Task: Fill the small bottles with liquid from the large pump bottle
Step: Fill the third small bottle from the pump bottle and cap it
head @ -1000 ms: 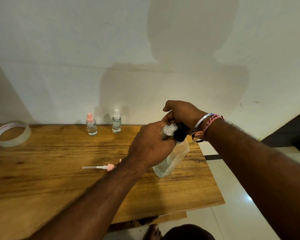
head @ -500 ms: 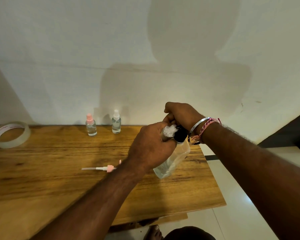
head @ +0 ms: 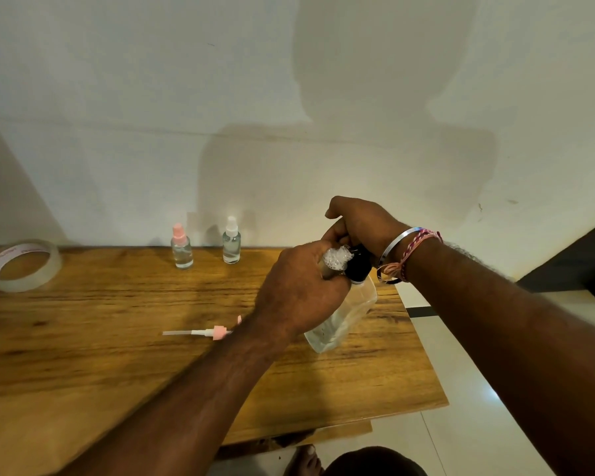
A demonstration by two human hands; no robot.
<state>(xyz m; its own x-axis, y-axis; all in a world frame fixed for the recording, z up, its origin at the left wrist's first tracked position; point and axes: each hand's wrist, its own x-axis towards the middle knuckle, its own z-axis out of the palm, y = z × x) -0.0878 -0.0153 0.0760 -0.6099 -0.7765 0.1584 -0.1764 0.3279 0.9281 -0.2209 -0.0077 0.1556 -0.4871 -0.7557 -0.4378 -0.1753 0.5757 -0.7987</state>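
My left hand [head: 299, 293] grips a small clear bottle [head: 337, 264] with foamy liquid at its mouth, held against the black pump head [head: 358, 267] of the large clear pump bottle [head: 344, 317]. The large bottle leans on the wooden table [head: 117, 355]. My right hand [head: 361, 225] is closed over the pump head from above. Two small bottles stand at the back by the wall: one with a pink cap [head: 181, 247], one with a white cap [head: 231, 240]. A loose pink spray top with its tube [head: 203, 332] lies on the table.
A roll of clear tape [head: 21, 264] lies at the table's back left. The table's right edge [head: 423, 338] borders a tiled floor. A foot [head: 304, 460] shows below the front edge. A white wall rises behind.
Both hands and the large bottle stay nearly in place. My right hand has pressed slightly lower on the pump head, and the foam at the small bottle's mouth looks a bit fuller.
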